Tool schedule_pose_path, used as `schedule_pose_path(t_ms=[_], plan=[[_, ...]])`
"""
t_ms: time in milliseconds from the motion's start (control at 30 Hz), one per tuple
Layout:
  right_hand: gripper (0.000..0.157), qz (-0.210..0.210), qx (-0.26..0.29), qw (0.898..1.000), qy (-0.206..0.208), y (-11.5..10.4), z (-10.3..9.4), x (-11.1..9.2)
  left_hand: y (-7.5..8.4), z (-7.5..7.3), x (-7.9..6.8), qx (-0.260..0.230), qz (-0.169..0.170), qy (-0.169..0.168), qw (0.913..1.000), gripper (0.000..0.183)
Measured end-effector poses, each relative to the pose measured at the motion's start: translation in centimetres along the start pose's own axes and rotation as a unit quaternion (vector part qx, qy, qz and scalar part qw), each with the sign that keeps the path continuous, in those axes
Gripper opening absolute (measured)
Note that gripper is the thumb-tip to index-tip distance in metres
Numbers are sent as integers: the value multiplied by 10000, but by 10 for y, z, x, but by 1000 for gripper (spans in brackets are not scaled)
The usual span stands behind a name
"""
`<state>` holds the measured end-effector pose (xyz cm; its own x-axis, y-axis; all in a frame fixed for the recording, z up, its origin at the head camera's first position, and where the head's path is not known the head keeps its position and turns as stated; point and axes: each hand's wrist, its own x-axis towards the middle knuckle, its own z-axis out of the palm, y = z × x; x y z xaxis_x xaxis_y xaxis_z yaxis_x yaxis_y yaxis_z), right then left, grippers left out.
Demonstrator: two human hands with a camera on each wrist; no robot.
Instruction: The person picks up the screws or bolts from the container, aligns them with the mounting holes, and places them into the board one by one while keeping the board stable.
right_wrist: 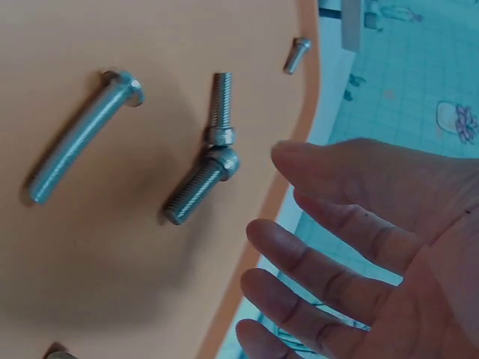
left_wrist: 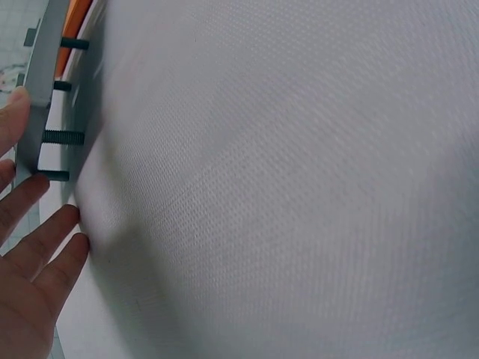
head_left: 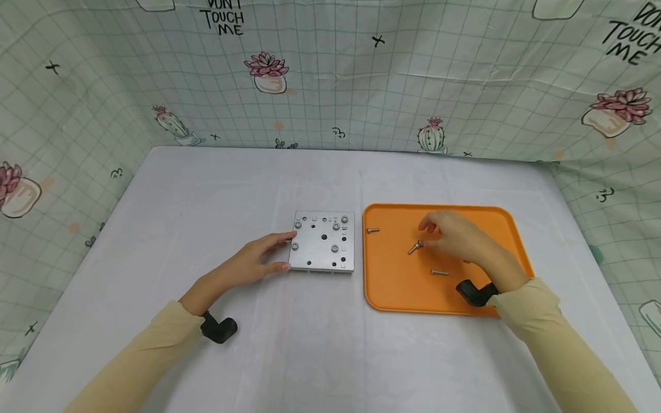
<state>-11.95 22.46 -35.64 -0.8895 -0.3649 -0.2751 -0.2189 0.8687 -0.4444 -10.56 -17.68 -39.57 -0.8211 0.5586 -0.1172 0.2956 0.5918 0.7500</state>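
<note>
A square metal plate (head_left: 315,252) carries several socket-head screws (head_left: 334,248) in some of its holes. Their threaded ends (left_wrist: 63,137) stick out below it in the left wrist view. My left hand (head_left: 255,259) rests at the plate's left side, fingers extended, with thumb and fingertips at its edge. Over the orange tray, my right hand (head_left: 454,235) hovers with fingers loosely bent. The right wrist view shows nothing between thumb and fingers. Just beyond those fingertips, two socket-head screws (right_wrist: 196,187) (right_wrist: 222,108) lie with their heads together.
The orange tray (head_left: 403,301) lies right of the plate on a white-covered table (head_left: 310,355). In it are also a longer screw (right_wrist: 78,142) and a small screw (head_left: 373,230) near the left rim. A patterned curtain (head_left: 330,80) surrounds the back and sides.
</note>
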Motion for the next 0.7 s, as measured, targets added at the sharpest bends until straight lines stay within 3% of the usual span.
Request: schedule_pose_path(t_ms=[700], plan=[[6, -255, -523, 9970, -515, 14, 11, 20, -2, 1, 0, 5, -2, 19, 10000, 66]])
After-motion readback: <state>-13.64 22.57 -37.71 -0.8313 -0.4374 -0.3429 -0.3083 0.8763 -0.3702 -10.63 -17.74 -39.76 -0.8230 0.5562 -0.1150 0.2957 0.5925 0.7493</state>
